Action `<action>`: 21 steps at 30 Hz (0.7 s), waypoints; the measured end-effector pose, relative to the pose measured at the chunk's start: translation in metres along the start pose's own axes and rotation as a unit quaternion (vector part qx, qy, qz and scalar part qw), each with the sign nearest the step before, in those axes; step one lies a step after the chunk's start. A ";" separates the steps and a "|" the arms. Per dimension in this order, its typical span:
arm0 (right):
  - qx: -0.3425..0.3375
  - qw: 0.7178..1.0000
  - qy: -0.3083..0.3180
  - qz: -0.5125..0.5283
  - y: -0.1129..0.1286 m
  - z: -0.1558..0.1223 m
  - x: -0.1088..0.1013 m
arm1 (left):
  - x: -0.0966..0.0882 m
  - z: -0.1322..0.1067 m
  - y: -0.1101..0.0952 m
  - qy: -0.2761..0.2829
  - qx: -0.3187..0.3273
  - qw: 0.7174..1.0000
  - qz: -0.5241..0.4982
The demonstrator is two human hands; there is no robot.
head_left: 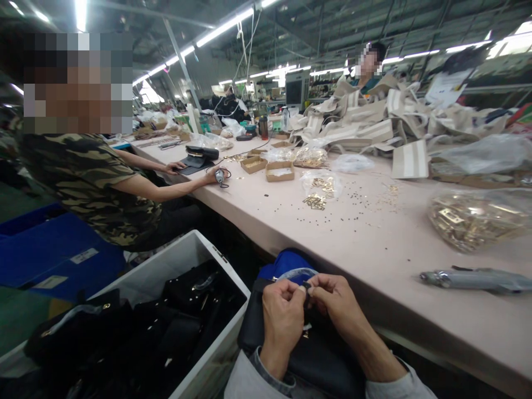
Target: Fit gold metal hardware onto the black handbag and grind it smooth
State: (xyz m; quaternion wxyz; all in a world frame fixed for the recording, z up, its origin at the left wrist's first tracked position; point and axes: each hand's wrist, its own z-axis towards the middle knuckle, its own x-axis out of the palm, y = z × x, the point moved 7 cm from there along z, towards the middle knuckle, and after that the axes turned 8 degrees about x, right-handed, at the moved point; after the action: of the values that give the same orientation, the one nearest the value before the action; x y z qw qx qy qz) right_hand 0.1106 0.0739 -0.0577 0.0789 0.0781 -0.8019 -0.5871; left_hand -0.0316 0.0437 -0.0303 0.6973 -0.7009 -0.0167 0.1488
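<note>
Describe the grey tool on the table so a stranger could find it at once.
Start at the long pale worktable and follow its near edge rightward. There, just in front of a clear bag of gold metal fittings, lies the grey tool. It is the only long, dull-grey cylinder there.

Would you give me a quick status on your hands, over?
Left hand, right hand: both pinching a small dark part. Black handbag beneath, on the lap. Nothing blocking; electric screwdriver lies apart on the table.
</note>
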 end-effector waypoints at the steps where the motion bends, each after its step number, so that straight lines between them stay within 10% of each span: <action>1: 0.000 1.000 -0.001 -0.004 0.000 0.000 0.000 | 0.000 -0.001 0.000 0.000 0.001 1.000 0.000; 21: -0.005 0.998 -0.036 -0.046 -0.004 0.001 -0.005 | 0.001 -0.001 -0.002 0.015 0.024 0.999 0.020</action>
State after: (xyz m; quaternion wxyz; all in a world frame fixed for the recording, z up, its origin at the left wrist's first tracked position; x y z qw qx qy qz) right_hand 0.1151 0.0741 -0.0621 0.0229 0.0931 -0.7971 -0.5962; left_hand -0.0300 0.0433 -0.0288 0.7111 -0.6863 0.0108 0.1526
